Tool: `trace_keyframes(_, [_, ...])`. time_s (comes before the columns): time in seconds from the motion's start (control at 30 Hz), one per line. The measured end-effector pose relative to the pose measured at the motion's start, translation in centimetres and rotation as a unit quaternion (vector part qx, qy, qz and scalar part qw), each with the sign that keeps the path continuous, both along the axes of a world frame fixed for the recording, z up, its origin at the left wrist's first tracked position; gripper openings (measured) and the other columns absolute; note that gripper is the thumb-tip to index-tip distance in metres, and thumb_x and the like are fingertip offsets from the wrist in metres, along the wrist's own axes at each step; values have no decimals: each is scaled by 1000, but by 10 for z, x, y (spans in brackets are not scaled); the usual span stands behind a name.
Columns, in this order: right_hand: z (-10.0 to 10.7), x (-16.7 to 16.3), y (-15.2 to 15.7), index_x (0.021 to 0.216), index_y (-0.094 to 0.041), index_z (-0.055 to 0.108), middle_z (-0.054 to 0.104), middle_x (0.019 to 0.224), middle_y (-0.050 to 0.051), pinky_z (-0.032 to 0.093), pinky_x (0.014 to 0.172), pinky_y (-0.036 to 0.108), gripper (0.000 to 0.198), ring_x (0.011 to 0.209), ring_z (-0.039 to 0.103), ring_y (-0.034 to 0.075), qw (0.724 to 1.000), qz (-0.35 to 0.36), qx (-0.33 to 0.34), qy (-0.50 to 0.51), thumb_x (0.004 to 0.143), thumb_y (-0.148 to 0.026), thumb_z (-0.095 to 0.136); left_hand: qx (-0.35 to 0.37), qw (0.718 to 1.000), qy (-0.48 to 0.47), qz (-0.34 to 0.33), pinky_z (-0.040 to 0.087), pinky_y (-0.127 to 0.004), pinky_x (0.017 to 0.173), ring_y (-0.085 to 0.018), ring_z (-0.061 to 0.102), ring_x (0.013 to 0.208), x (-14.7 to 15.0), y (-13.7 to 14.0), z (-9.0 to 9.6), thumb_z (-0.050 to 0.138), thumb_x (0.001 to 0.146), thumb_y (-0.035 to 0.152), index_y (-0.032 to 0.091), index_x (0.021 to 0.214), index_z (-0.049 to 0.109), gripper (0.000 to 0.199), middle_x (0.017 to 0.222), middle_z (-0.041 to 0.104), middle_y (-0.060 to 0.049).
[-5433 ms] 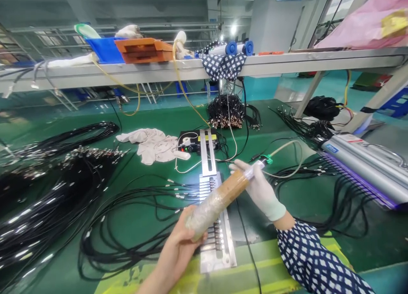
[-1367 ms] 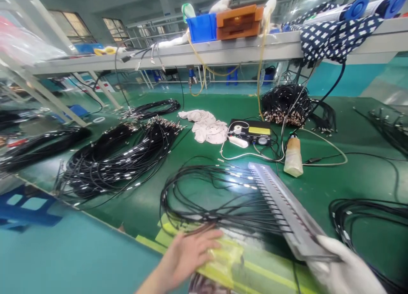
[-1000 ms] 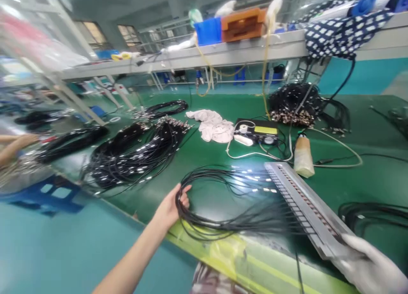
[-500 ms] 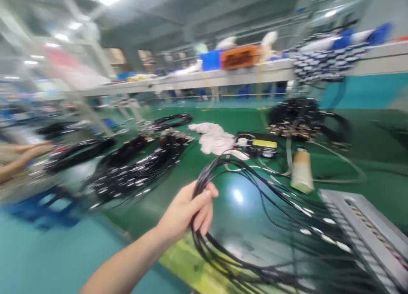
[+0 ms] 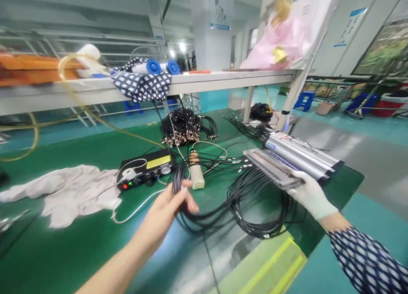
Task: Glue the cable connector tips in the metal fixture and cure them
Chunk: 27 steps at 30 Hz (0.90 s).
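Observation:
My bare left hand (image 5: 174, 200) is closed around a loop of thin black cables (image 5: 204, 219) above the green table. More of the cables lie coiled to the right, with their ends running up to a grey slotted metal plate (image 5: 270, 166). My right hand (image 5: 310, 196), in a white glove, grips the near end of that plate, its fingertips partly hidden. The plate leans against a silver metal device (image 5: 302, 155). Just beyond my left hand lies a cream and tan cylindrical tool (image 5: 196, 170). Left of it is a black control box (image 5: 146, 166) with a yellow label and lit lamps.
A crumpled white cloth (image 5: 79, 189) lies at left on the green table (image 5: 86, 260). Behind are a heap of black cables (image 5: 181, 126) and a raised shelf (image 5: 204, 84) with a checked cloth (image 5: 142, 81). A yellow-green mat (image 5: 264, 268) covers the near edge.
The view has swung right. My gloved right hand has come into view at the slotted plate. My left hand still holds the cables, and the co-worker's arms have left the view.

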State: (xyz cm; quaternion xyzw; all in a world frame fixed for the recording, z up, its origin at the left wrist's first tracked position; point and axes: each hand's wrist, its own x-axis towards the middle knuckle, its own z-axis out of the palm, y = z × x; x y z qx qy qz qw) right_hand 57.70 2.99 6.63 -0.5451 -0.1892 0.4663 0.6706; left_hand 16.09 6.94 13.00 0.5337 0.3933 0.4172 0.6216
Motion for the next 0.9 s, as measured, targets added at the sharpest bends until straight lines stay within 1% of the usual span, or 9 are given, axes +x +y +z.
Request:
trace_keyframes(0.1, [-7,16,59,96,-16,61,62,73,1,34,31,16,16,45,50,8,1000,15,11,-3,96,-28,50,-14,998,-58,21,52,-32,79,-20,66,82,30,53,-3,73,77,50,17,115,57,52,84,68,-5])
trace_keyframes(0.17, [-15,22,95,104,-13,61,62,81,1,43,42,17,26,52,52,7,999,27,19,-22,101,-37,52,-9,999,-19,26,50,-39,95,-26,64,107,34,76,-10,71,78,51,17,118,58,55,111,67,-13])
trace_keyframes(0.23, [-23,23,126,112,-13,60,64,95,4,54,58,23,29,69,61,11,998,33,35,-52,101,-40,56,56,991,89,78,41,-46,110,-29,52,129,26,84,-27,68,79,54,21,130,53,62,138,53,-14])
trace_keyframes(0.3, [-31,22,149,119,-14,59,64,108,7,59,72,32,32,86,65,16,994,47,47,-89,100,-40,57,185,952,208,124,36,-52,114,-31,46,134,8,79,-54,69,79,53,24,139,45,71,148,41,-14])
trace_keyframes(0.37, [-37,21,162,123,-15,58,62,117,9,59,81,38,34,96,65,20,987,79,43,-137,100,-40,58,285,913,275,95,41,-52,111,-29,49,129,-16,65,-90,61,85,51,25,141,43,64,144,43,-12])
trace_keyframes(0.47, [-47,21,165,124,-16,59,62,121,9,58,87,41,32,102,64,21,963,144,6,-229,98,-35,61,315,874,363,72,55,-48,93,-27,60,110,-48,40,-147,56,88,50,26,129,51,48,125,55,-10])
trace_keyframes(0.6, [-52,26,159,126,-16,58,61,121,9,57,87,42,33,102,64,22,903,181,-80,-382,97,-33,63,352,818,452,52,55,-45,87,-26,62,103,-62,19,-190,54,90,45,26,112,61,30,111,62,-7])
trace_keyframes(0.7, [-48,28,156,129,-17,56,59,126,10,54,93,46,38,109,61,24,839,168,-144,-497,97,-36,63,361,795,485,41,54,-42,82,-26,62,100,-60,16,-191,52,91,43,26,111,62,28,111,63,-7])
trace_keyframes(0.9, [-35,13,153,129,-17,56,57,130,11,49,100,51,41,116,58,27,710,178,-208,-649,97,-41,62,374,808,453,43,54,-39,87,-23,61,102,-63,20,-187,52,92,39,27,110,60,23,108,62,-4])
